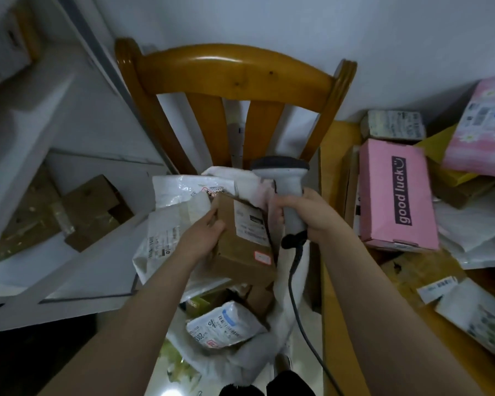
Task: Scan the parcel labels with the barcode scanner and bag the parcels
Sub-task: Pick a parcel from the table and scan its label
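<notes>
brown cardboard parcel, white label up, sits over the mouth of a white bag in front of a wooden chair, just off the desk's left edge. the left hand grips its left side, fingers curled round the edge. the right hand wraps the grey barcode scanner's handle, just right of the parcel. a pink box lies on the desk near that edge.

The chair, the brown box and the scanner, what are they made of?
The chair looks like wood with a shiny varnish: knots, grain and a bright gleam on the top rail. The brown box seems to be plain matte cardboard, dull brown with folded edges and a stuck-on label. The scanner is probably smooth grey plastic.
</notes>
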